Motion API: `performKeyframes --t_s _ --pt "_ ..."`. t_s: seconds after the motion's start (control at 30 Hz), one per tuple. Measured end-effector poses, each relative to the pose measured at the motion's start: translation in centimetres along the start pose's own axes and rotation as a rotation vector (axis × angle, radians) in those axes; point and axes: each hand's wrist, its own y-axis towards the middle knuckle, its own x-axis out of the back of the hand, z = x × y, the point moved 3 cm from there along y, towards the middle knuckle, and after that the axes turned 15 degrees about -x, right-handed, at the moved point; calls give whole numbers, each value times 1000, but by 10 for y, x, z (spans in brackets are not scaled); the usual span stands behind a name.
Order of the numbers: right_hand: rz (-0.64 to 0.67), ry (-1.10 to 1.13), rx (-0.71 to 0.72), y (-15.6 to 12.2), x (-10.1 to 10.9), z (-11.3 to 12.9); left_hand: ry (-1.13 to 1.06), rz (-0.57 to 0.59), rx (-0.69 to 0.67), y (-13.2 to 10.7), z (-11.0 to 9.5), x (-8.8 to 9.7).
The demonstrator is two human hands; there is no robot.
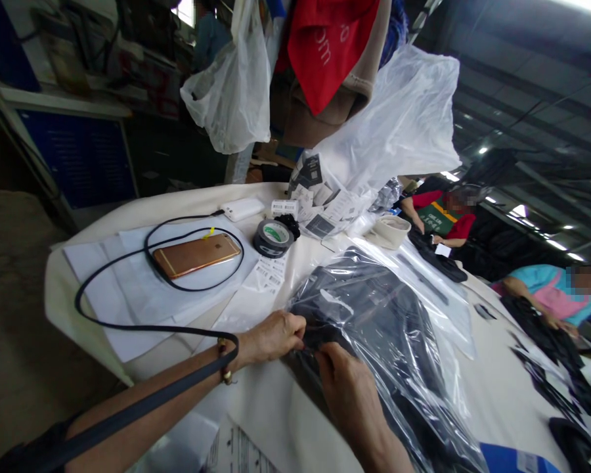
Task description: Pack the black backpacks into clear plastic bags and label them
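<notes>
A dark folded garment (369, 295) lies inside a clear plastic bag (414, 368) on the cloth-covered table. At the bag's near left edge, my left hand (278, 336) is closed in a pinch, fingertips against the plastic. Close beside it, my right hand (347, 384) also pinches the bag edge with bent fingers. The exact bit of plastic between the fingertips is too small to make out. A black cord (142, 394) runs across my left forearm, and its far part loops around a gold phone (197, 255) on white sheets (113, 289).
Tape rolls (273, 236), a white power bank (242, 208) and a pile of paper tags (325, 207) lie beyond my hands. Plastic bags (398, 105) and a red cloth (332, 52) hang above. Two people (448, 217) handle dark garments at the right.
</notes>
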Motion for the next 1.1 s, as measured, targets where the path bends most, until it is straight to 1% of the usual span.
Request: performKeyframes --t_s 0.1,0.2,0.3,0.37,0.47,0.53,0.6,0.67,0.73,0.8,0.83,0.87,0.9,0.93,0.97,1.0,1.03,1.07,1.1 --pt "-29 51 -67 -4 -4 -6 -12 7 7 1 -1 0" --pt "-60 17 -191 -5 -9 -8 -13 3 11 1 1 -2" --pt "-31 -22 -311 0 -7 -7 -11 -6 14 0 5 -4" --pt "11 -71 -338 5 -4 -6 -8 -13 18 -1 7 -5" --pt "22 -154 -387 10 2 -10 -4 -18 18 -2 9 -6" --pt "-1 -186 -402 9 5 -19 1 -19 20 -2 10 -6" --pt "-86 -215 -406 3 9 -30 11 -19 23 -2 10 -6" --pt "-246 -184 -339 -9 14 -39 24 -20 20 -3 9 -7" --pt "-401 -77 -168 -25 15 -41 94 -30 -18 -6 7 -8" --pt "-451 -28 45 -41 8 -37 245 -44 -93 -12 4 -8" --pt "-447 -47 113 -48 1 -36 343 -76 -136 -17 3 -8" --pt "-433 -90 158 -54 -8 -35 439 -131 -176 -23 1 -8" --pt "-425 -137 173 -58 -18 -36 516 -217 -208 -30 0 -7" --pt "-428 -175 156 -62 -27 -39 566 -345 -230 -38 -2 -7" --pt "-448 -198 118 -66 -36 -43 560 -462 -245 -46 -3 -10" --pt "-480 -210 72 -69 -43 -49 477 -549 -241 -53 -2 -15" --pt "-515 -223 26 -72 -49 -54 319 -591 -194 -59 0 -24" --pt "-556 -237 -22 -76 -53 -60 92 -587 -113 -62 3 -36" --pt "-592 -255 -64 -79 -56 -64 -177 -559 32 -63 8 -51"
